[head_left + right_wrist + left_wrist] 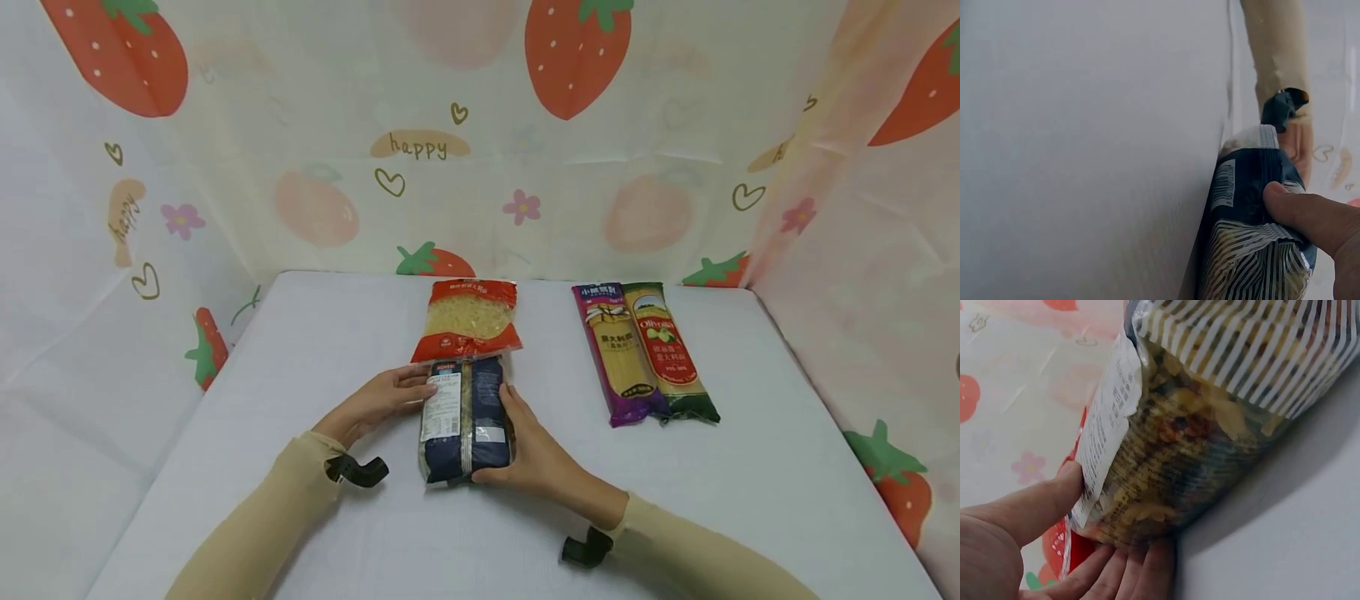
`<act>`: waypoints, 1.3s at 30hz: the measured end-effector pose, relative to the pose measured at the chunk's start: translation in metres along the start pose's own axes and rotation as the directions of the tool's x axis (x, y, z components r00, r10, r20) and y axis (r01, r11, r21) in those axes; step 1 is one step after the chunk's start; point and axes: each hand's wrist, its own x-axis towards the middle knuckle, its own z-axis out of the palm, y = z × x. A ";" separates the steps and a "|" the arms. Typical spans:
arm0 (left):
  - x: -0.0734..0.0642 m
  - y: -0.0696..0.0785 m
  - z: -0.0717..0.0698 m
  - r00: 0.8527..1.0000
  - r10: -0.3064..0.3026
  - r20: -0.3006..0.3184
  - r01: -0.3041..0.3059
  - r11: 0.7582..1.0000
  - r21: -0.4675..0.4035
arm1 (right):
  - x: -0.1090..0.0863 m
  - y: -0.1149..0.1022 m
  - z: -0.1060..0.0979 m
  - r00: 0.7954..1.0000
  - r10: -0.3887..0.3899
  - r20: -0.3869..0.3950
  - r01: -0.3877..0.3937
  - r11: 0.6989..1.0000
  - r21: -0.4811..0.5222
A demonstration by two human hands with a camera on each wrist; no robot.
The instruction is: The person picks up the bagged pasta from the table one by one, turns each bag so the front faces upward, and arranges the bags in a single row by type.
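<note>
A dark blue bag of pasta (pixel 480 425) lies label side up near the middle of the table, a white label on its left half. Coloured pasta pieces (pixel 1210 412) show through its clear side in the left wrist view. My left hand (pixel 382 402) holds the bag's upper left side, thumb on the label and fingers low against the side. At the opposite side, my right hand (pixel 536 450) grips the bag, its thumb (pixel 1297 209) pressing on the blue wrapper in the right wrist view; its other fingers are mostly hidden there.
Just beyond the blue bag lies a red and clear bag of pale pasta (pixel 468 321), right at its top edge. To the right, a purple pack of spaghetti (pixel 618 354) and a red and green pack of spaghetti (pixel 667 350) lie side by side. Printed curtains stand around the table (pixel 322 325).
</note>
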 end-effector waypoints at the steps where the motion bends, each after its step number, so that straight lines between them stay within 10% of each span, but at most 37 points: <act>1: -0.002 0.000 0.001 1.000 0.002 0.001 -0.002 1.000 0.002 | -0.001 0.000 0.000 1.000 -0.001 0.001 0.001 1.000 -0.001; 27: -0.039 0.014 0.004 0.997 0.036 0.075 -0.043 0.994 0.102 | -0.033 -0.013 -0.009 0.999 -0.051 0.010 0.050 0.997 0.060; 39: -0.035 0.027 0.001 0.993 0.106 0.051 -0.111 0.989 0.094 | -0.028 -0.019 -0.025 0.991 -0.127 -0.053 0.133 0.979 0.154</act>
